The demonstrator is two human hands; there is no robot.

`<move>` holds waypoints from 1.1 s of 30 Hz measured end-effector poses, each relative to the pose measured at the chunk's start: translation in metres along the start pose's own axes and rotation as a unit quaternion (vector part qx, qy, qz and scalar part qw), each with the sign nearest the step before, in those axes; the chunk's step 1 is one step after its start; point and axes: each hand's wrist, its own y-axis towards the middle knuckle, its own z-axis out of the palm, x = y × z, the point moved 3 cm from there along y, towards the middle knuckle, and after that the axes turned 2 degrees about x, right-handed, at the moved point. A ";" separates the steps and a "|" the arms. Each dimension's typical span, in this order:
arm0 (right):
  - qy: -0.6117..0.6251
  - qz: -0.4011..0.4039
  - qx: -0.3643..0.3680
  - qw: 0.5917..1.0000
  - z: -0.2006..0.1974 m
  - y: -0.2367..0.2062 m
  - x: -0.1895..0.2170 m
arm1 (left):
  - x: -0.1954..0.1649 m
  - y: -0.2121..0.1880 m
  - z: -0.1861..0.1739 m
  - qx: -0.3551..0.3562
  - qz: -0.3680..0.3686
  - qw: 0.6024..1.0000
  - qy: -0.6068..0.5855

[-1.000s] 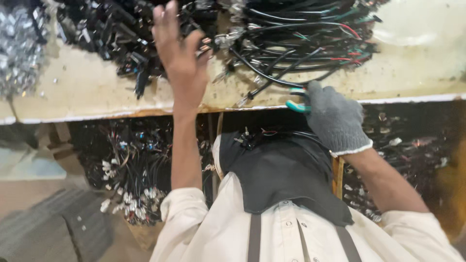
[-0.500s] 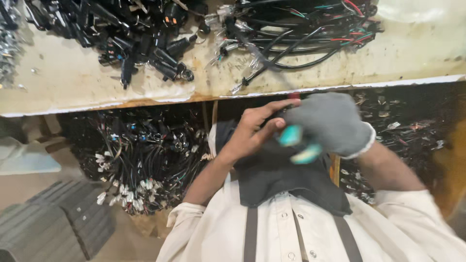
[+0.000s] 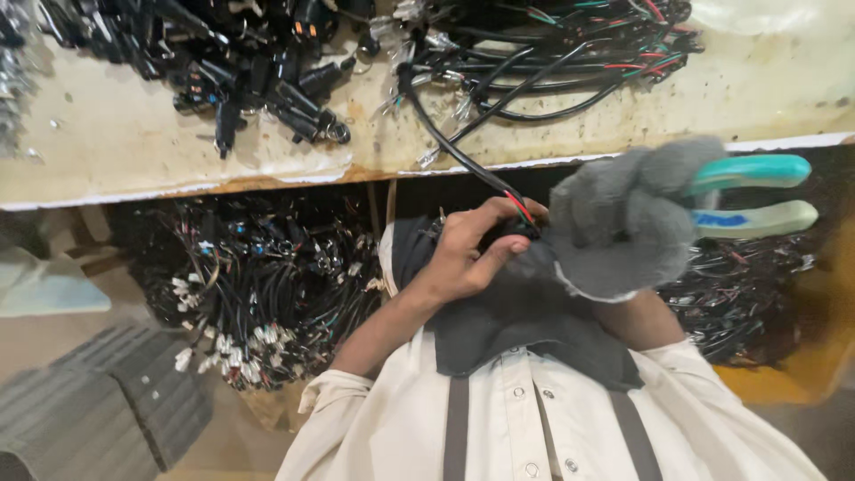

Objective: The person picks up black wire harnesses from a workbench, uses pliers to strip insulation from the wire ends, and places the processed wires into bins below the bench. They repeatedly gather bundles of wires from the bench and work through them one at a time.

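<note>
Apparently left hand [image 3: 468, 254] pinches cable [image 3: 463, 156], gloved right hand [image 3: 623, 223] gripping pliers [image 3: 757, 191]

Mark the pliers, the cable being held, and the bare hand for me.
Pliers [image 3: 753, 171], head view: upper teal handle, right of the gloved right hand [image 3: 628, 223].
Black cable [image 3: 459, 153], head view: mid-length, crossing the bench edge.
Left hand [image 3: 468, 251], head view: back of the bare hand.
</note>
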 end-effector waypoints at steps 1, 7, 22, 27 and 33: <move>0.055 -0.004 0.024 0.998 0.005 0.001 -0.001 | -0.003 -0.001 0.000 -0.002 0.020 1.000 0.011; 0.157 0.006 -0.070 0.985 0.030 0.028 0.013 | -0.007 0.001 0.010 0.026 0.073 0.992 0.098; -0.823 -0.127 0.143 0.534 0.051 0.060 0.027 | -0.003 0.014 -0.131 -0.275 0.031 0.715 0.643; -0.872 -0.068 0.143 0.463 0.006 0.046 0.003 | 0.007 0.033 -0.185 -0.278 0.005 0.731 0.623; -0.827 -0.037 0.157 0.539 -0.005 0.071 0.011 | -0.002 0.010 -0.125 -0.176 0.135 0.975 -0.009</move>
